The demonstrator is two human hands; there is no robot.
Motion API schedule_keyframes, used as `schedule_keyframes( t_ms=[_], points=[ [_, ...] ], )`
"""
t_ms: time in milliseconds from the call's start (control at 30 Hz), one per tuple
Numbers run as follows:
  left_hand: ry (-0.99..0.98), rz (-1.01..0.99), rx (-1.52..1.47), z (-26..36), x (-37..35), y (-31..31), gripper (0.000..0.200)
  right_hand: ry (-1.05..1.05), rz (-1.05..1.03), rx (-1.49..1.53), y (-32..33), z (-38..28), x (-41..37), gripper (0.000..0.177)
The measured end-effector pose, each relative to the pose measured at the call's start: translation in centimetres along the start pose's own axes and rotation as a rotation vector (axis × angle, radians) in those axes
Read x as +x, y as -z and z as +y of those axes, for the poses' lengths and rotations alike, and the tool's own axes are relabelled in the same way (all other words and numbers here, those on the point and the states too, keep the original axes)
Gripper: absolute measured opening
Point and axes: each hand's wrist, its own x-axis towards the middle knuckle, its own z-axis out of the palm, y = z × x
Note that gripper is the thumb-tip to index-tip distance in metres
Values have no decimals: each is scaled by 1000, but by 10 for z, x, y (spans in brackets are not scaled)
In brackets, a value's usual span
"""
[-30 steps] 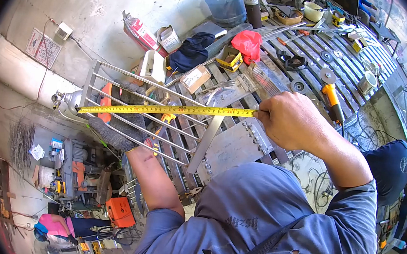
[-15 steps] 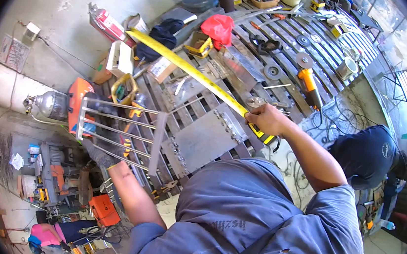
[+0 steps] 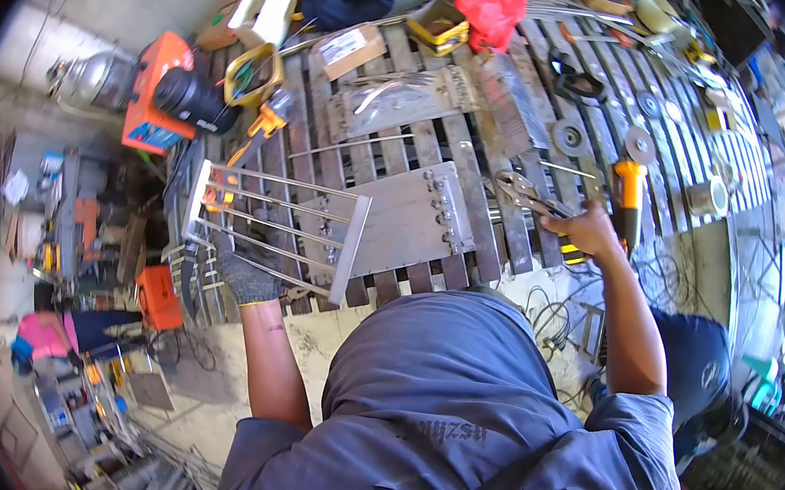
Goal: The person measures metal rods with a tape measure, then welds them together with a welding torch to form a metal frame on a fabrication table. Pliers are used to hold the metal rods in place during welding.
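My left hand [image 3: 248, 276], in a grey knit glove, is closed on the near left corner of a small metal rack [image 3: 284, 203] with several parallel bars. The rack is tilted over the left side of the slatted table. My bare right hand [image 3: 590, 233] holds a yellow and black tape measure [image 3: 573, 254], mostly hidden under the palm, with no blade showing. Its fingertips are right at the handles of locking pliers [image 3: 524, 192] on the slats. A flat metal plate [image 3: 395, 221] with weld marks along one edge lies between my hands.
An angle grinder [image 3: 629, 189] lies beyond my right hand. A yellow cut-open container [image 3: 253, 75], a black cylinder [image 3: 192, 100] and an orange machine [image 3: 155, 91] stand at the left. A red plastic bag [image 3: 489, 14] sits at the back. Another person [image 3: 686, 362] is bent down at the right.
The long yellow tape blade has gone back into its case. My right hand has moved right, beside the locking pliers. The rack in my left hand has come lower and nearer the plate.
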Motion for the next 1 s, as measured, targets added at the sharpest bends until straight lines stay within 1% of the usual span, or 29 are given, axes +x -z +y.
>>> schedule_keyframes(
  t_ms=[33, 67, 133, 167, 200, 233, 300, 333, 367, 400, 500, 567, 633, 667, 767, 800, 833, 867, 900, 933, 967, 1000],
  points=[
    [-20, -55, -31, 6, -9, 1, 54, 37, 69, -66, 4, 3, 6, 128],
    [-31, -42, -96, 11, -15, 13, 48, 80, 142, -130, 6, 2, 14, 132],
    [-37, 89, -4, -4, -41, 8, 47, 68, 194, -254, 14, -10, 36, 122],
    [-43, 157, 40, -8, -53, 8, 46, 94, 227, -272, 13, -10, 52, 112],
    [-54, 217, 149, -9, -63, 28, 44, 126, 273, -334, 6, -1, 79, 107],
    [-44, 245, 131, -11, -75, 38, 43, 154, 321, -394, -2, 9, 105, 101],
    [-31, 173, 100, -12, -97, 49, 42, 214, 389, -464, -9, 18, 129, 94],
    [-86, 235, 90, -15, -106, 51, 42, 243, 394, -490, -14, 31, 146, 95],
    [-148, 299, 81, -15, -116, 51, 41, 249, 367, -454, -18, 40, 158, 95],
    [-218, 364, 75, -13, -128, 51, 41, 256, 352, -456, -18, 42, 160, 94],
    [-297, 565, 89, -9, -164, 31, 39, 306, 310, -497, -21, 45, 161, 90],
    [-355, 539, 88, -7, -191, 60, 37, 338, 306, -549, -24, 49, 166, 92],
    [-387, 523, 99, -9, -207, 64, 35, 326, 295, -598, -21, 44, 159, 92],
    [-403, 593, 95, -11, -213, 67, 31, 352, 299, -635, -20, 42, 155, 88],
    [-398, 565, 104, -8, -219, 79, 29, 633, 530, -681, -23, 53, 151, 86],
    [-384, 530, 97, -4, -218, 90, 27, 643, 451, -645, -18, 40, 130, 81],
    [-402, 518, 111, 0, -212, 94, 27, 769, 434, -607, -22, 45, 122, 74],
    [-403, 549, 151, 5, -209, 96, 28, 909, 395, -456, -45, 70, 130, 69],
    [-389, 567, 189, 8, -200, 96, 28, 899, 246, -539, -37, 50, 91, 69],
    [-370, 573, 208, 16, -194, 104, 30, 769, 17, -560, -32, 33, 68, 87],
    [-346, 462, 208, 22, -186, 104, 31, 745, 47, -571, -40, 30, 49, 89],
    [-311, 399, 217, 33, -175, 116, 32, 711, 85, -535, -55, 43, 57, 89]
  ],
)
